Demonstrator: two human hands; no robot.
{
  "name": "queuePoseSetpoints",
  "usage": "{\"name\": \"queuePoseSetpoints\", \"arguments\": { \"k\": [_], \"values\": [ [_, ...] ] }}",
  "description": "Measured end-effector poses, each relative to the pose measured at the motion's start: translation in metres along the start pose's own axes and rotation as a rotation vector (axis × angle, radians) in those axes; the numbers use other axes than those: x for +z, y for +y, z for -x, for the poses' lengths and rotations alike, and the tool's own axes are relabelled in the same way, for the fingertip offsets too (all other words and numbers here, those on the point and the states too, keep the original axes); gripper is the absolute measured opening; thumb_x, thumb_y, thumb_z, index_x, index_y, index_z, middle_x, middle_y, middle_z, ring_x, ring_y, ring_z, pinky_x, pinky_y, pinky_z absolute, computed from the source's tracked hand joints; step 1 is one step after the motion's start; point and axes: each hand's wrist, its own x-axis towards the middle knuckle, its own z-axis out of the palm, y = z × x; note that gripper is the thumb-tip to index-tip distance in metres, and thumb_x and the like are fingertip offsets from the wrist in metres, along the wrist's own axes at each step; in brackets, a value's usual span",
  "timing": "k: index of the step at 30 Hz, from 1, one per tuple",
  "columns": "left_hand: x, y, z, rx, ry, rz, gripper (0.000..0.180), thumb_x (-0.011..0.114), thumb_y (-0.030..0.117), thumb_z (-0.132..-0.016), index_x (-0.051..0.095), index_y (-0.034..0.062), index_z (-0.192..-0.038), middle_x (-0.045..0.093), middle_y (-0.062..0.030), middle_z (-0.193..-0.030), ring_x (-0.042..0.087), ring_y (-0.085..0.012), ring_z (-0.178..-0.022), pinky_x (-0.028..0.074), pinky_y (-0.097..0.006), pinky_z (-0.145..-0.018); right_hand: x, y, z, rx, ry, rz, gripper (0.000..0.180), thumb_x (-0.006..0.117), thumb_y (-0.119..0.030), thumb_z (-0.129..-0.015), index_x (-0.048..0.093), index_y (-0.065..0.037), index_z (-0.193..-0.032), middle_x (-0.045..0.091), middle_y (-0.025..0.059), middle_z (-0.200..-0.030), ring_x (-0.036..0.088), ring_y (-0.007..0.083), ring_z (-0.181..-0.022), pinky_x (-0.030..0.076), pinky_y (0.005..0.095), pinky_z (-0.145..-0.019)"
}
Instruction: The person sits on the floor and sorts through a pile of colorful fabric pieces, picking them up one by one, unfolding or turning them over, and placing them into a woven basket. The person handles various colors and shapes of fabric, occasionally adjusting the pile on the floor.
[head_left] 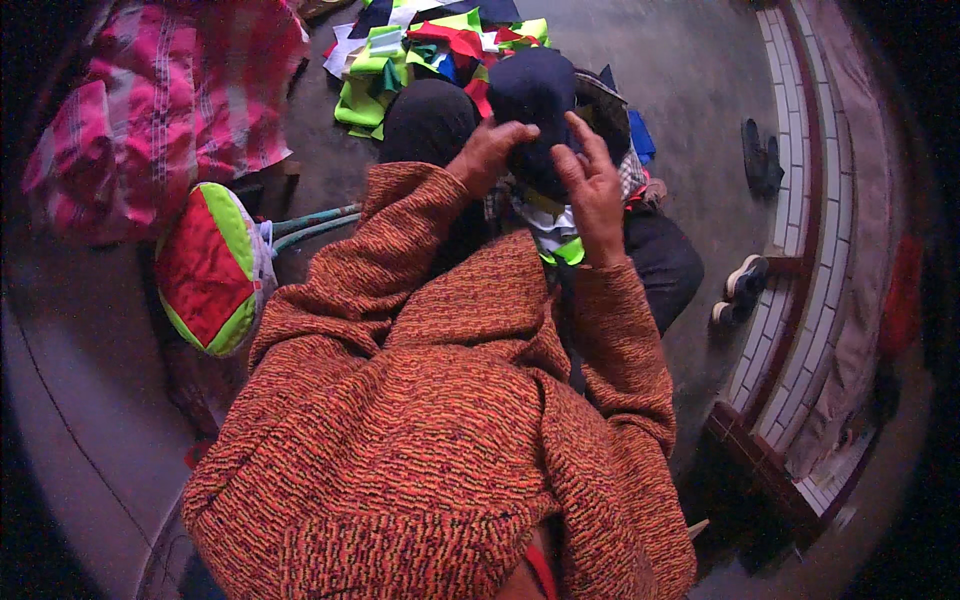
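Observation:
A dark navy piece of cloth point(532, 95), rounded at its far end, is held up in front of my knees between both hands. On its left edge, my left hand point(490, 152) is closed, the thumb lying across the cloth. My right hand point(594, 190) is at the right edge, its thumb and bent fingers against the cloth; where they grip it is partly hidden. Under and beside the cloth are a checked fabric point(632, 172) and white and lime scraps point(563, 248) in my lap, partly covered by my hands.
A heap of lime, red, white and dark cloth pieces point(385, 85) lies on the floor ahead. At left are a pink checked cloth point(150, 130) and a red-and-lime stuffed-looking piece point(212, 270). Shoes point(742, 285) stand by a white-tiled step point(785, 200) at right.

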Motion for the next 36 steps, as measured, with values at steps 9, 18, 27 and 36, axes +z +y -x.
{"name": "queuePoseSetpoints", "arguments": {
  "k": [9, 18, 27, 36],
  "values": [
    [-0.005, -0.034, -0.016, 0.455, -0.507, -0.964, 0.087, 0.072, 0.028, -0.061, 0.028, 0.0041, -0.133, 0.029, -0.0221, -0.133, 0.022, -0.0370, -0.127, 0.018, -0.042, -0.105, 0.019, 0.026, 0.017, 0.134, 0.170, -0.455, 0.067, 0.065, -0.031, -0.078, 0.035, -0.002, -0.130, 0.052, 0.0112, -0.116, 0.053, 0.0231, -0.102, 0.042, 0.0332, -0.089],
    [0.009, -0.015, -0.004, 0.304, -0.283, -0.593, 0.086, 0.076, 0.041, -0.062, 0.037, -0.0014, -0.125, 0.045, -0.0173, -0.121, 0.043, -0.0269, -0.112, 0.033, -0.034, -0.097, 0.002, 0.025, 0.022, 0.298, 0.232, -1.020, 0.042, 0.042, -0.037, -0.090, 0.052, -0.003, -0.112, 0.059, 0.0079, -0.105, 0.056, 0.0220, -0.095, 0.042, 0.0342, -0.088],
    [-0.004, -0.018, -0.015, 0.127, 0.027, -0.370, 0.047, 0.074, 0.028, -0.069, 0.056, 0.0018, -0.104, 0.060, -0.0070, -0.088, 0.056, -0.0156, -0.076, 0.046, -0.030, -0.069, -0.008, 0.038, 0.024, 0.479, 0.245, -1.274, 0.041, 0.046, -0.032, -0.086, 0.050, -0.005, -0.118, 0.055, 0.0097, -0.116, 0.051, 0.0267, -0.108, 0.036, 0.0423, -0.095],
    [0.005, -0.004, -0.005, 0.035, 0.167, -0.047, 0.019, 0.063, 0.012, -0.078, 0.060, 0.0026, -0.094, 0.061, -0.0032, -0.081, 0.055, -0.0128, -0.069, 0.044, -0.028, -0.064, -0.040, 0.046, 0.028, 0.441, 0.191, -1.281, 0.041, 0.053, -0.022, -0.083, 0.049, -0.004, -0.120, 0.053, 0.0111, -0.120, 0.049, 0.0275, -0.111, 0.035, 0.0439, -0.098]
  ]
}}
